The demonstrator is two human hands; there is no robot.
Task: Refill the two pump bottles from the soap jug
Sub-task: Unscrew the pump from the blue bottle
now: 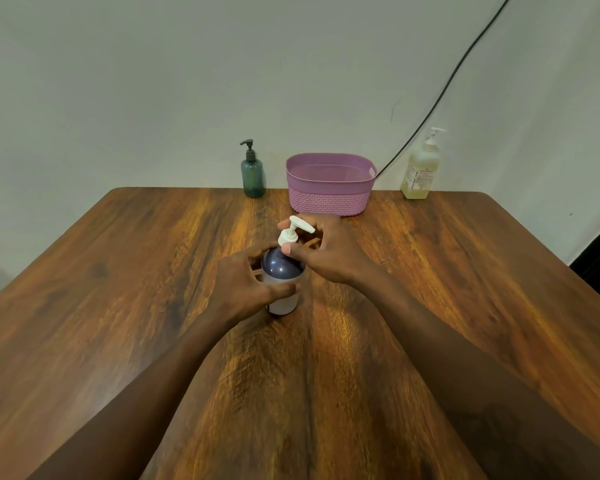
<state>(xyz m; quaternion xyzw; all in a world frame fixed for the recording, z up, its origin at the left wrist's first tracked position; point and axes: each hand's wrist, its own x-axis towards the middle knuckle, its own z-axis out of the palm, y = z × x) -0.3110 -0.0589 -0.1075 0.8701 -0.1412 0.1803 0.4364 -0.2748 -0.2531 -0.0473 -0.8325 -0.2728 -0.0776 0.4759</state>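
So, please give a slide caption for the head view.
Left hand holds the purple bottle on the table; right hand grips its white pump.

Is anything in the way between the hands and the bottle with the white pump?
No, nothing visible. The left hand grips the body of the purple-and-white pump bottle, and the right hand pinches its white pump at the collar. The purple basket and green pump bottle stand farther back, by the wall.

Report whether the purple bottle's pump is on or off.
On. The white pump sits on the purple bottle; the right hand pinches its collar, the left hand grips the body.
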